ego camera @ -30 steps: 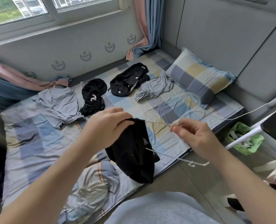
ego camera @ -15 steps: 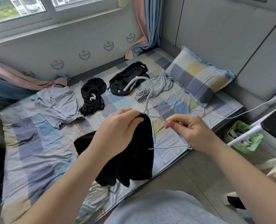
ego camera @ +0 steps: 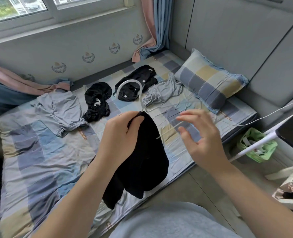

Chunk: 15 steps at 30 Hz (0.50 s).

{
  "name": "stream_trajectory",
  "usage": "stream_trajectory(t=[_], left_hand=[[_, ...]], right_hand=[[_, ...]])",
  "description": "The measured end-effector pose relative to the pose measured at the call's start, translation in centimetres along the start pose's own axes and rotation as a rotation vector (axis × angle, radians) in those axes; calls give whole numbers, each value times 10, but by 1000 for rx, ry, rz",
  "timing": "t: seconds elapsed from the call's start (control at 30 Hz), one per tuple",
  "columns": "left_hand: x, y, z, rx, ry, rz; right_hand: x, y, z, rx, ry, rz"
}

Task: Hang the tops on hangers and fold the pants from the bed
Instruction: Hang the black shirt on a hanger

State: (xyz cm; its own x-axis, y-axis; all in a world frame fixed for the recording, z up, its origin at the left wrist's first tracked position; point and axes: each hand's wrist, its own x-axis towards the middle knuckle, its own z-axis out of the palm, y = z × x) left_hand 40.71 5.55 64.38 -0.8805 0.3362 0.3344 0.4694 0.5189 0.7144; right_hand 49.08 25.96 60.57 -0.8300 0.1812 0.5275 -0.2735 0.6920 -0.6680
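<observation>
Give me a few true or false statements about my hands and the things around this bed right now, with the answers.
1. The left hand grips the black fabric top near its upper edge. True.
2. The right hand is curled tight round the thin white clothes hanger. False: its fingers are spread and hold nothing.
3. The hanger's hook stands above the top. True.
4. The checked blue and yellow pillow lies on the floor. False: it lies on the bed.
5. The green basket sits on the floor beside the bed. True.

daylight from window (ego camera: 22, 7) | soft shadows | wide-angle edge distortion | motion blur
</observation>
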Motion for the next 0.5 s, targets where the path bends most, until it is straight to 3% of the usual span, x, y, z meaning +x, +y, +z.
stream_trajectory(t=[0.17, 0.5], left_hand=[[-6, 6, 12, -190, 96, -154], [-14, -5, 20, -277, 97, -212]], right_hand=[[-13, -6, 44, 176, -467, 360], [-12, 6, 61, 431, -403, 526]])
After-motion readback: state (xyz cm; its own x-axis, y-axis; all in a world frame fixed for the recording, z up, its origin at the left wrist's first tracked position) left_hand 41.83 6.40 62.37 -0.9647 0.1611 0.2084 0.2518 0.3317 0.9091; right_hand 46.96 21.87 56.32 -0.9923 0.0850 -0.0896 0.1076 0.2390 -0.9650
